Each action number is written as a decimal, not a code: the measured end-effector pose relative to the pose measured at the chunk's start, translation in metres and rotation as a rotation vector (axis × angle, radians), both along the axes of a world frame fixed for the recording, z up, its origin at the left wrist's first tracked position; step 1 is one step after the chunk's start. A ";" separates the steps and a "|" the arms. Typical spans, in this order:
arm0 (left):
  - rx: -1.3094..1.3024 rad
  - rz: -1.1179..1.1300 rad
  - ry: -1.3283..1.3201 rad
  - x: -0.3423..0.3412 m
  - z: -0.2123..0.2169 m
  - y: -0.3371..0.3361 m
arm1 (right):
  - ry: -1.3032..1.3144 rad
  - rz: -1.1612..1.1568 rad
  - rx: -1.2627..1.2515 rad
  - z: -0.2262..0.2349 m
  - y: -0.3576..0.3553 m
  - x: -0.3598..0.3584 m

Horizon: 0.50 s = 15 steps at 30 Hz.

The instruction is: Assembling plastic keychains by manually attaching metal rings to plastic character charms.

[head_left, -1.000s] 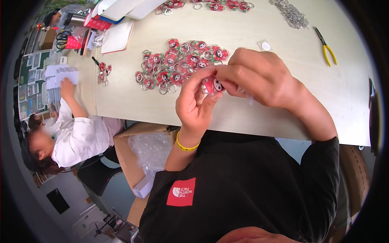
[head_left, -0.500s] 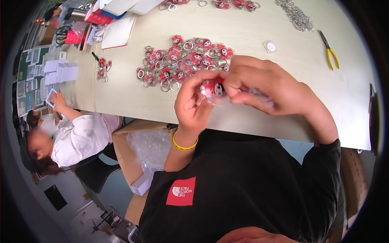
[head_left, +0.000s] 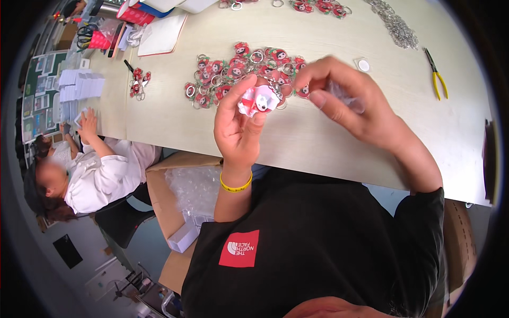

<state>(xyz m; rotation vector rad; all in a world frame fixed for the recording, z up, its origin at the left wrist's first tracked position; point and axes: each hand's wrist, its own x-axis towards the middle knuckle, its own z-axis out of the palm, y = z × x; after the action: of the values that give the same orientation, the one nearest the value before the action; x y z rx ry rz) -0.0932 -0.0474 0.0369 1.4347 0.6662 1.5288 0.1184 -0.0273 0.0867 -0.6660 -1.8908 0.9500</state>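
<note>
My left hand [head_left: 236, 130] pinches a keychain [head_left: 259, 102] by its edge. It is a flat acrylic charm with a red, white and black cartoon figure, and a bit of metal chain shows at its top. To the right, my right hand [head_left: 366, 114] is apart from the charm, with its thumb and index fingertips separated. Crumpled clear plastic film [head_left: 347, 98] is tucked within its curled fingers. Just beyond both hands lies a pile of similar keychains [head_left: 217, 66] with metal rings, partly hidden by my hands.
Yellow-handled pliers [head_left: 436, 74], a heap of metal chains [head_left: 395, 24] and a small clear packet with a white disc [head_left: 363, 64] lie on the table. An open notebook [head_left: 161, 37] is at the far left. A carton [head_left: 164, 196] stands below the edge; a co-worker [head_left: 103, 175] sits left.
My right hand has drawn away from the charm to the right, with the film in it. My left hand has moved slightly left and tilted the charm, showing its face.
</note>
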 end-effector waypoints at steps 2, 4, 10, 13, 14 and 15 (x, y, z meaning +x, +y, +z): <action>0.049 -0.029 0.029 0.001 0.002 -0.001 | -0.090 -0.079 0.154 0.002 -0.006 -0.002; 0.032 -0.087 0.027 0.006 0.006 -0.003 | -0.241 -0.151 0.474 0.000 -0.006 -0.003; 0.069 0.006 0.216 0.002 0.005 -0.001 | -0.068 -0.094 -0.061 -0.005 -0.008 0.000; 0.018 -0.071 0.073 0.011 0.012 -0.001 | 0.113 0.093 -0.610 0.004 -0.009 0.002; -0.027 -0.161 -0.045 0.015 0.015 -0.001 | 0.160 0.166 -0.762 0.007 -0.009 0.003; -0.074 -0.227 -0.086 0.016 0.017 -0.001 | 0.143 0.191 -0.808 0.009 -0.010 0.003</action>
<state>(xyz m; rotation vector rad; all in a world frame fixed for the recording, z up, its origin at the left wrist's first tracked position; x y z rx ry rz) -0.0768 -0.0489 0.0540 1.3332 0.4852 1.3659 0.1211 -0.0370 0.0960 -0.8485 -1.4204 1.8650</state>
